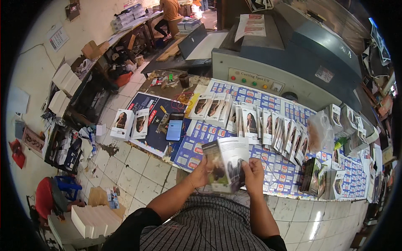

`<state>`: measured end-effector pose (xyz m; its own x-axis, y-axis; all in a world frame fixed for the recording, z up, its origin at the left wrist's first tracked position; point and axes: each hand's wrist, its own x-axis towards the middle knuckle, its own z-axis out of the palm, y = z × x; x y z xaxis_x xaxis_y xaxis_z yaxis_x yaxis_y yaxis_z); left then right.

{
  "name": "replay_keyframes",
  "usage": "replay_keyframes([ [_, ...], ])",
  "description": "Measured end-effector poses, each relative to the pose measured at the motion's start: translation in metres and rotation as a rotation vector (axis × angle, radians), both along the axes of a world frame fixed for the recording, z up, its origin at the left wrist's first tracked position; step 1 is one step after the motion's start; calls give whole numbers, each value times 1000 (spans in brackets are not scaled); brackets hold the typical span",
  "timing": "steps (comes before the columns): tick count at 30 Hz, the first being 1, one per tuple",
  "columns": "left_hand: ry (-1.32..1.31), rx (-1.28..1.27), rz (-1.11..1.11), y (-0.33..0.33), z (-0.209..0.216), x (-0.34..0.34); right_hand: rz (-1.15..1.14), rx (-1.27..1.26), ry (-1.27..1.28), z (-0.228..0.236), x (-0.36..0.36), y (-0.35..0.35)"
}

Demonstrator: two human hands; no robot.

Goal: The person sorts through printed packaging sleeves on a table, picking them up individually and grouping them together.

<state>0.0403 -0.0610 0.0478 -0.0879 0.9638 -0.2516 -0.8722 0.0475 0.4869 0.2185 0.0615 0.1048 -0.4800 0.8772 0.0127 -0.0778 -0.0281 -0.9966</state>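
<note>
Close in front of my body, a printed booklet point(218, 161) is held up with both hands. Its left side shows a dark and green photo, its right side a white page with a dark picture at the bottom. My left hand point(201, 173) grips the left edge, fingers partly hidden behind it. My right hand point(253, 172) pinches the right edge, thumb on the front. Beyond the booklet, a long row of white booklets with portrait covers point(251, 121) leans across the table. A smartphone point(174, 129) with a lit screen lies left of them.
Two small booklet piles point(122, 124) sit at the table's left end. A plastic bag point(320, 131), green-covered booklets point(310, 175) and more stacks point(351, 121) occupy the right. Behind stands a large grey machine point(289, 54) with buttons. A person point(169, 12) is far back.
</note>
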Motion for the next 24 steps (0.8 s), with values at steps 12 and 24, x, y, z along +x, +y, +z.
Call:
replay_keyframes([
  [12,1432,-387,122,38,-63,-23,-39,-118,-491,-111,21,38],
  [24,2417,144,-312,45,-77,-13,-137,163,-574,-105,29,39],
])
